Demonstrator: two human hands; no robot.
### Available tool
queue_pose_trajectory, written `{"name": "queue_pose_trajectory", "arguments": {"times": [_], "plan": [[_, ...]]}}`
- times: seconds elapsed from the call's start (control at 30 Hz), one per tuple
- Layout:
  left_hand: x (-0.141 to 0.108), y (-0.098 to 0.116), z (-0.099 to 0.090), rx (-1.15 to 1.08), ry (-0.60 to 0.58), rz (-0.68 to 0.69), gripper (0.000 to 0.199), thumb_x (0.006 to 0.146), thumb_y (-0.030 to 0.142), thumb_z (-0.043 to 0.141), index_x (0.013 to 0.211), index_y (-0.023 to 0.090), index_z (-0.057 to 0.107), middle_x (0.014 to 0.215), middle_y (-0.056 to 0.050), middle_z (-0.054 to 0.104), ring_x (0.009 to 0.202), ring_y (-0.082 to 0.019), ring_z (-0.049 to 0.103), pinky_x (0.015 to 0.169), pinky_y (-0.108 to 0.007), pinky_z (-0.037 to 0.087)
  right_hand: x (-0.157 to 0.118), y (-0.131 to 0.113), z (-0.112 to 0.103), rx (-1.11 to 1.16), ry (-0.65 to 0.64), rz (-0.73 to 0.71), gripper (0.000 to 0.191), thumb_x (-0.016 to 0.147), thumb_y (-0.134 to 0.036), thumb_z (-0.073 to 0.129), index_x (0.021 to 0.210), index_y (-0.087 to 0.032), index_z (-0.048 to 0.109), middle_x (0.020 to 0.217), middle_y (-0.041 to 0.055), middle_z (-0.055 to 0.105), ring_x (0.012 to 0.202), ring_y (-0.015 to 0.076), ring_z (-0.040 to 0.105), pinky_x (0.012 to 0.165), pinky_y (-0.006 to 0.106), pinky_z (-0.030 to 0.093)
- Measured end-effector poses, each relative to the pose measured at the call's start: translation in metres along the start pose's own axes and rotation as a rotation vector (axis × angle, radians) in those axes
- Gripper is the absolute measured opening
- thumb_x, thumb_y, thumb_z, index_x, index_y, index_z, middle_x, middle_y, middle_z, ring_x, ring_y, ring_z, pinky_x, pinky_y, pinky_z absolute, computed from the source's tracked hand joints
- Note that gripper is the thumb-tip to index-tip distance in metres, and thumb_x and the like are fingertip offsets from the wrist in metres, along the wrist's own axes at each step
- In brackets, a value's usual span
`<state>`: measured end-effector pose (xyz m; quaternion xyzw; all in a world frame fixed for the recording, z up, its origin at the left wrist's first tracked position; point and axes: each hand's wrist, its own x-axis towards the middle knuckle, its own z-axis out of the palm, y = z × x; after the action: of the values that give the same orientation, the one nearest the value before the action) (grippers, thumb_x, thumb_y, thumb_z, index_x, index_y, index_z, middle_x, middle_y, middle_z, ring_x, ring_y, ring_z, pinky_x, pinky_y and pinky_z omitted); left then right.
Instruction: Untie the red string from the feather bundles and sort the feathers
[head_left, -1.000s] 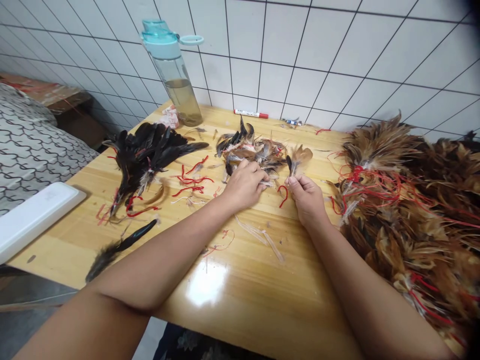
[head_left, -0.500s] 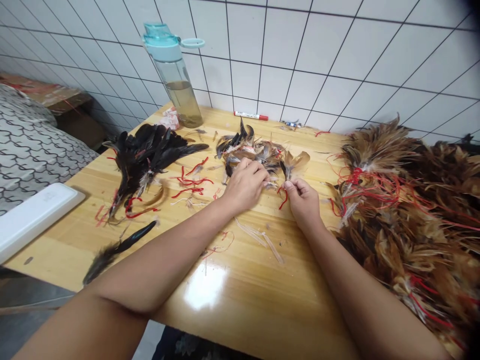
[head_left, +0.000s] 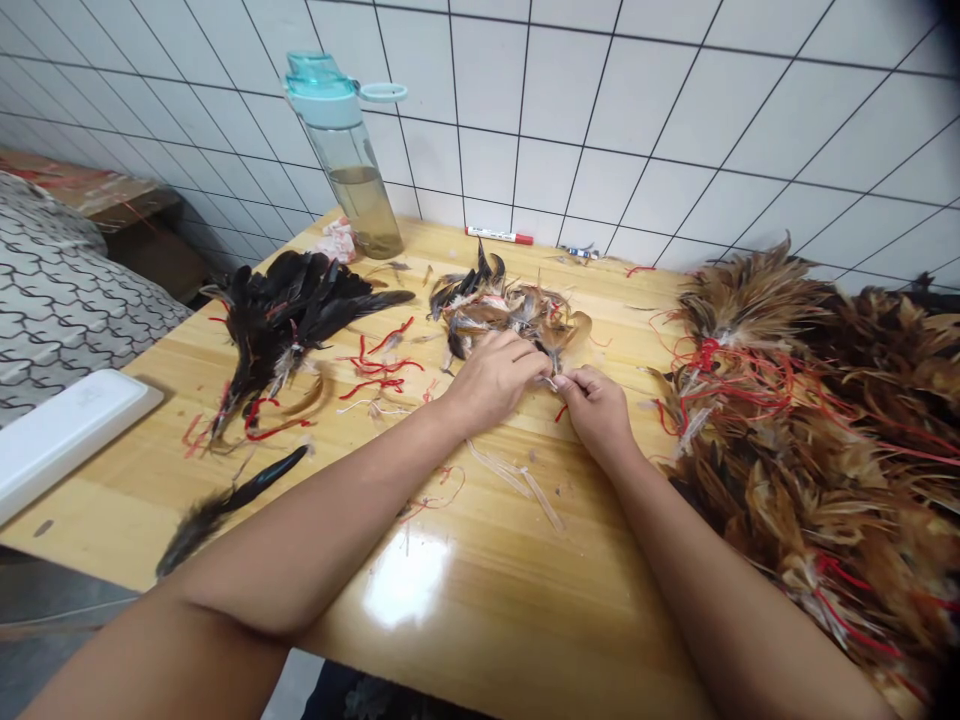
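Note:
My right hand (head_left: 596,408) is closed in a pinch around the quill end of a small brown feather (head_left: 577,333), whose vane points away from me. My left hand (head_left: 499,378) is beside it, its curled fingertips meeting my right thumb and finger at the quill. What those left fingers hold is hidden. A loose heap of mixed brown and black feathers (head_left: 474,318) lies just beyond my left hand. A short piece of red string (head_left: 561,413) shows under my right hand.
Black feathers (head_left: 281,300) and red string scraps (head_left: 379,365) lie left. Big brown feather bundles (head_left: 817,470) tied with red string fill the right side. A water bottle (head_left: 364,200) and a red-capped marker (head_left: 499,236) stand near the tiled wall. A white device (head_left: 79,435) sits at the left edge.
My right hand has moved left with the feather, up to my left hand. My left hand's fingers have shifted right to the quill, so the two hands now meet.

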<state>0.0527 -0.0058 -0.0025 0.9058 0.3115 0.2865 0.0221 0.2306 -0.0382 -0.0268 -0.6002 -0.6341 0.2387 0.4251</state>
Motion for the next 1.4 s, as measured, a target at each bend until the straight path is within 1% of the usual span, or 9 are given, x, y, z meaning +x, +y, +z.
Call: {"name": "queue_pose_trajectory", "arguments": {"times": [0.33, 0.63, 0.73, 0.87, 0.93, 1.0, 1.1, 1.23, 1.4], "plan": [[0.0, -0.003, 0.001, -0.228, 0.028, 0.09, 0.025, 0.095, 0.017, 0.04, 0.091, 0.017, 0.065, 0.09, -0.007, 0.067, 0.088, -0.017, 0.052, 0.085, -0.03, 0.042, 0.001, 0.003, -0.002, 0.005, -0.075, -0.066, 0.023, 0.081, -0.028, 0.055, 0.061, -0.022, 0.064, 0.062, 0.0013, 0.054, 0.063, 0.0167, 0.052, 0.064, 0.03, 0.039], [0.0, -0.003, -0.001, -0.128, 0.085, 0.092, 0.028, 0.097, 0.021, 0.04, 0.089, 0.018, 0.067, 0.088, -0.006, 0.066, 0.089, -0.017, 0.05, 0.083, -0.029, 0.04, 0.004, 0.0, -0.006, 0.198, -0.216, -0.056, 0.022, 0.08, -0.034, 0.061, 0.063, -0.022, 0.068, 0.07, 0.002, 0.065, 0.069, 0.0163, 0.059, 0.072, 0.03, 0.045], [0.0, -0.002, 0.0, -0.092, 0.092, 0.113, 0.027, 0.097, 0.026, 0.042, 0.088, 0.019, 0.067, 0.089, -0.007, 0.066, 0.09, -0.017, 0.05, 0.083, -0.03, 0.04, 0.005, -0.003, -0.008, 0.205, -0.261, -0.063, 0.024, 0.078, -0.04, 0.064, 0.063, -0.022, 0.068, 0.072, 0.0023, 0.066, 0.071, 0.0167, 0.059, 0.072, 0.031, 0.046], [0.0, 0.001, -0.002, -0.077, 0.097, 0.123, 0.026, 0.097, 0.027, 0.044, 0.088, 0.02, 0.068, 0.09, -0.006, 0.066, 0.091, -0.018, 0.051, 0.084, -0.031, 0.041, 0.004, -0.002, -0.007, 0.163, -0.267, -0.106, 0.025, 0.08, -0.038, 0.062, 0.061, -0.022, 0.067, 0.072, 0.0026, 0.067, 0.073, 0.0176, 0.06, 0.076, 0.032, 0.046], [0.0, 0.003, -0.005, -0.072, 0.16, 0.073, 0.023, 0.096, 0.026, 0.046, 0.096, 0.021, 0.068, 0.098, -0.007, 0.066, 0.096, -0.019, 0.051, 0.088, -0.033, 0.042, 0.004, -0.001, -0.006, 0.142, -0.234, -0.106, 0.025, 0.08, -0.036, 0.059, 0.061, -0.022, 0.065, 0.07, 0.0022, 0.064, 0.073, 0.0174, 0.058, 0.076, 0.032, 0.045], [0.001, 0.003, -0.007, -0.056, 0.27, -0.048, 0.02, 0.093, 0.027, 0.05, 0.104, 0.021, 0.066, 0.108, -0.008, 0.065, 0.104, -0.021, 0.051, 0.095, -0.036, 0.041, 0.004, 0.0, -0.005, 0.147, -0.18, -0.08, 0.024, 0.081, -0.036, 0.056, 0.062, -0.022, 0.062, 0.068, 0.0013, 0.061, 0.071, 0.0168, 0.056, 0.074, 0.031, 0.044], [0.001, 0.003, -0.007, -0.1, 0.367, -0.206, 0.018, 0.091, 0.028, 0.054, 0.1, 0.019, 0.066, 0.103, -0.009, 0.065, 0.104, -0.021, 0.054, 0.096, -0.038, 0.041, 0.003, 0.0, -0.006, 0.214, -0.099, -0.005, 0.026, 0.083, -0.039, 0.053, 0.065, -0.021, 0.058, 0.067, 0.0003, 0.058, 0.069, 0.0158, 0.053, 0.071, 0.029, 0.043], [0.002, 0.003, 0.002, -0.398, 0.21, -0.236, 0.016, 0.09, 0.024, 0.054, 0.09, 0.017, 0.069, 0.09, -0.006, 0.067, 0.088, -0.016, 0.06, 0.084, -0.03, 0.046, 0.002, -0.001, -0.006, 0.273, -0.064, 0.034, 0.028, 0.085, -0.041, 0.05, 0.067, -0.021, 0.056, 0.067, 0.0, 0.057, 0.069, 0.0155, 0.051, 0.071, 0.029, 0.042], [0.004, 0.006, 0.007, -0.648, 0.077, -0.312, 0.023, 0.087, 0.025, 0.056, 0.069, 0.017, 0.069, 0.08, -0.003, 0.066, 0.081, -0.014, 0.06, 0.082, -0.027, 0.046, -0.003, -0.006, 0.0, 0.164, -0.136, -0.084, 0.029, 0.086, -0.04, 0.05, 0.065, -0.022, 0.057, 0.068, 0.0016, 0.058, 0.07, 0.0172, 0.053, 0.073, 0.031, 0.044]]}}
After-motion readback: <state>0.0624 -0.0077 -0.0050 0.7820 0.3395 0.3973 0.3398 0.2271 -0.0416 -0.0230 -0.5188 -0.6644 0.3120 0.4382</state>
